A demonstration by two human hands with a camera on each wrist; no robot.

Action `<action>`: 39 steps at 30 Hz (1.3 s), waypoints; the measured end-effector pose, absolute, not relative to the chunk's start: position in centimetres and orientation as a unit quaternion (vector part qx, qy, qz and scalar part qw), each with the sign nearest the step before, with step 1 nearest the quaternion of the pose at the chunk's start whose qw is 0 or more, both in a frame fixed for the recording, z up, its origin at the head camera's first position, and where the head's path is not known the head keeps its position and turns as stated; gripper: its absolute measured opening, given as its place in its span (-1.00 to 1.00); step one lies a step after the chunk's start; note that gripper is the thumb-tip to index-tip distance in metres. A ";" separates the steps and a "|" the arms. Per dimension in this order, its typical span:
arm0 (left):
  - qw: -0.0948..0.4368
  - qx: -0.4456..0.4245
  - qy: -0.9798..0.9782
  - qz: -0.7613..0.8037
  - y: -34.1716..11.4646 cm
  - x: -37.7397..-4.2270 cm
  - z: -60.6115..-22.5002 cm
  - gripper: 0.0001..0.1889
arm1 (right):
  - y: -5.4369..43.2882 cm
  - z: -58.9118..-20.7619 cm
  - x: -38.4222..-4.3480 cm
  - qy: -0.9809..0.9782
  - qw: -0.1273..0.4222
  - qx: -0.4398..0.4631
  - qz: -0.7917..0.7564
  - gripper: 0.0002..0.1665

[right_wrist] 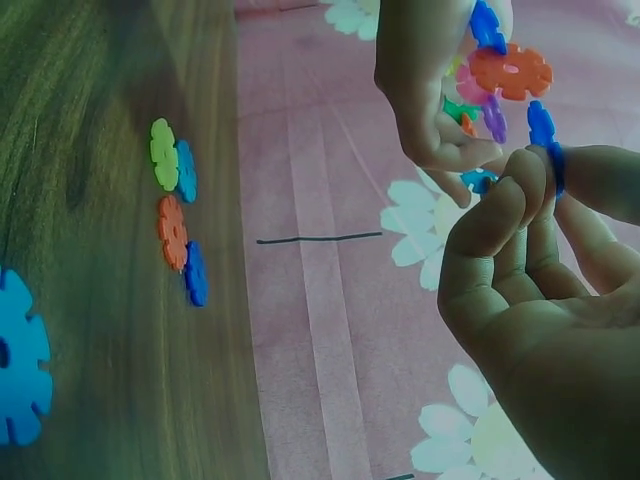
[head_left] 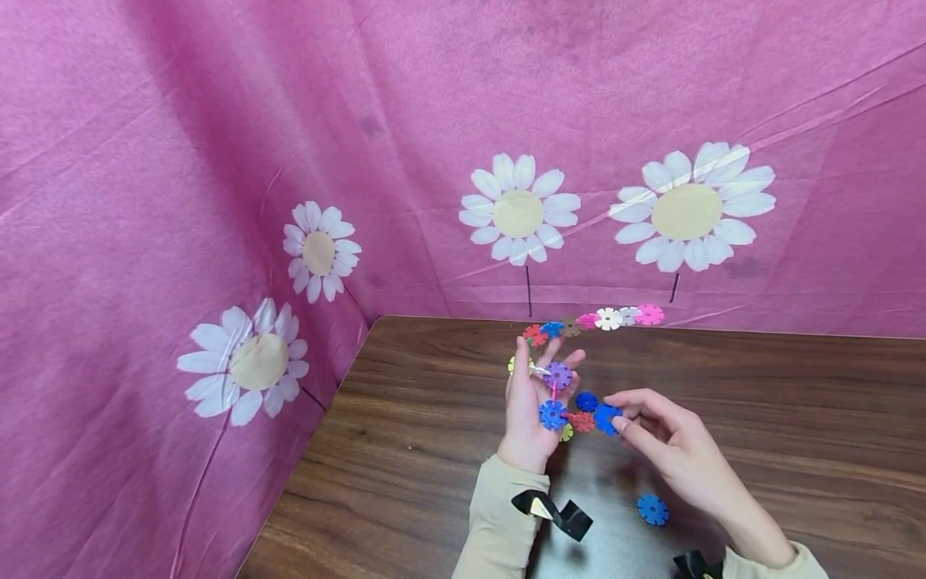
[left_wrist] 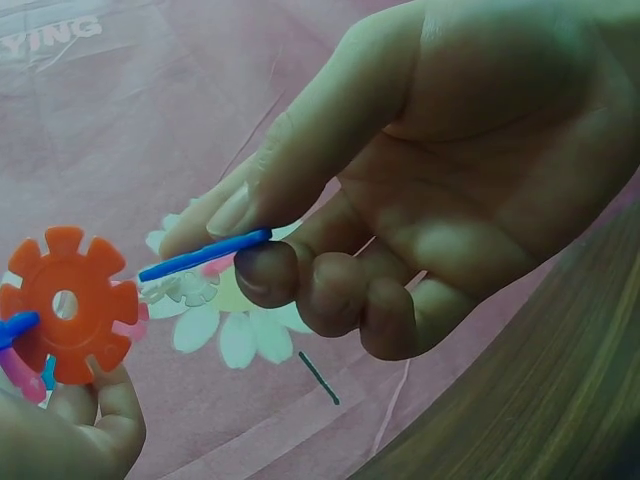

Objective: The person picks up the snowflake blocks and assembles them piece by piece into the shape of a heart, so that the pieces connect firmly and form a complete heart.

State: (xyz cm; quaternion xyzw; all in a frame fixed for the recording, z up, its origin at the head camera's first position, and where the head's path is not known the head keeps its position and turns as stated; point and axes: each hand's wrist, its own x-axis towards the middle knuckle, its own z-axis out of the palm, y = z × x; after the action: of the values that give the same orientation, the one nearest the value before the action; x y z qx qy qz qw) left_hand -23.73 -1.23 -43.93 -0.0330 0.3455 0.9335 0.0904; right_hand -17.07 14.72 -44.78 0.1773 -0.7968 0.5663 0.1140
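Observation:
My left hand (head_left: 526, 422) holds a looping chain of notched plastic discs across its palm and fingers. The chain joins blue, purple, white and red pieces, and its far end reaches a pink disc (head_left: 649, 314). Thumb and forefinger of my right hand (head_left: 673, 450) pinch a blue disc (head_left: 608, 419). That disc is edge-on in the left wrist view, close beside the chain's orange-red disc (left_wrist: 70, 305). In the right wrist view, the pinched blue disc (right_wrist: 543, 135) stands upright just below the orange-red one. Part of the chain is hidden by the left hand there.
A loose blue disc (head_left: 653, 510) lies on the brown wood-grain table (head_left: 796, 418), near the right wrist. More loose discs, including a yellow-green one (right_wrist: 164, 154) and an orange one (right_wrist: 172, 232), lie farther along. Pink cloth (head_left: 405, 161) with white flowers rises beyond the table's edges.

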 end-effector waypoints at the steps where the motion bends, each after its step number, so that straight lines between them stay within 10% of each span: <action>1: 0.091 -0.033 0.345 0.934 -1.2 -23.7 -43.9 -0.31 | 14.7 -44.8 -17.1 -0.797 0.114 0.177 0.567 -0.73; 39: 0.040 -0.019 0.353 0.935 -0.6 -23.8 -44.1 -0.47 | 12.7 -44.3 -16.7 -0.770 0.122 0.102 0.617 -0.79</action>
State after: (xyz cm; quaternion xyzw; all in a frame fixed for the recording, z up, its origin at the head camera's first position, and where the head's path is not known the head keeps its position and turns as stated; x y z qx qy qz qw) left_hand -23.79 -0.58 -44.07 -0.0187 0.3529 0.9346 0.0398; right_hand -16.70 12.66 -44.31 0.1024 -0.7705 0.6171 0.1224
